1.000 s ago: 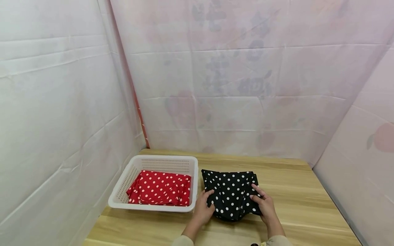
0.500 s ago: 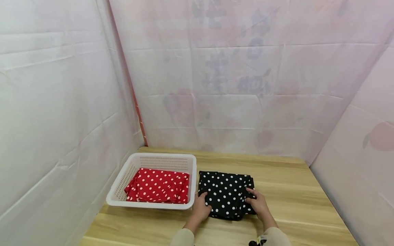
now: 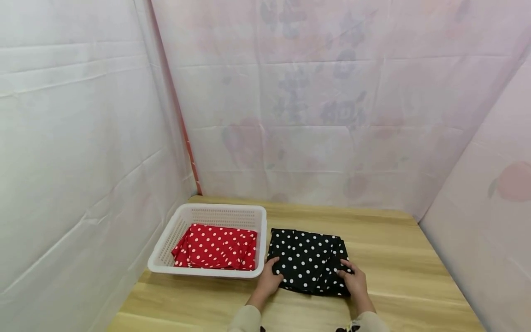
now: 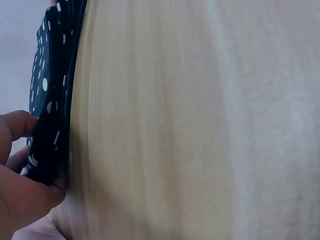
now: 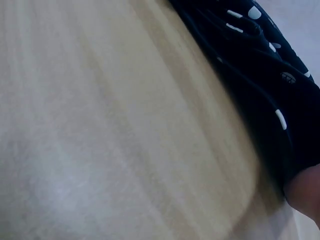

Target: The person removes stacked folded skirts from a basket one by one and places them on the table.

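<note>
A folded black polka-dot cloth (image 3: pixel 304 263) with white dots lies on the wooden table, its layers stacked along the near edge. At its left side my left hand (image 3: pixel 268 279) grips the near corner; the left wrist view shows fingers and thumb (image 4: pixel 35 197) on either side of the folded fabric (image 4: pixel 50 90). My right hand (image 3: pixel 354 280) holds the opposite side, fingers lying over the right edge. In the right wrist view only part of that hand (image 5: pixel 306 192) shows, against the end of the dark fabric (image 5: pixel 260 90).
Left of the cloth stands a white plastic basket (image 3: pixel 207 273) with perforated sides. Inside it lies a folded red polka-dot cloth (image 3: pixel 220 246). Pale printed sheets (image 3: pixel 311 138) hang around the wooden table (image 3: pixel 398 258) at the back and sides.
The black cloth's bulging near edge has flattened and straightened. Its near right part has spread outward with my right hand, which shifted slightly right in the last half second. Both hands stay at its sides.
</note>
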